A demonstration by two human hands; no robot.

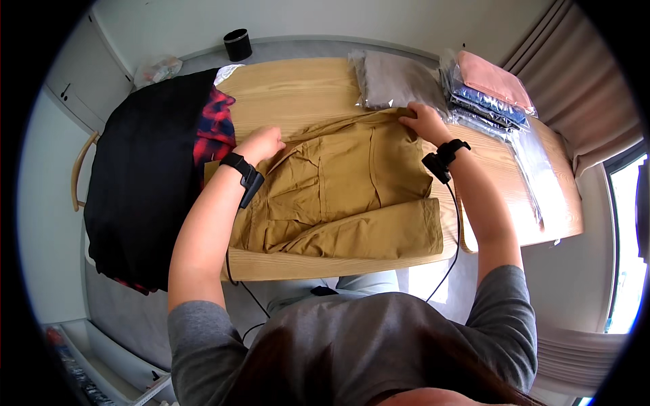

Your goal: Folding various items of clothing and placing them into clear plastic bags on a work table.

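Holding plain tan garment (345, 176) in both grips (265, 143) (426, 123).

fingers (279, 143) of the left hand (261, 143) partly hidden, plaid cloth (215, 123) mostly beneath black cloth (145, 162), chair (78, 169) largely behind it

On our long pale wooden table (291, 84), a flat tan fabric garment (349, 179) lay right of broad black cloth (149, 162).

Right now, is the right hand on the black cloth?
No, the right hand holds the tan garment near its far right corner, away from the black cloth.
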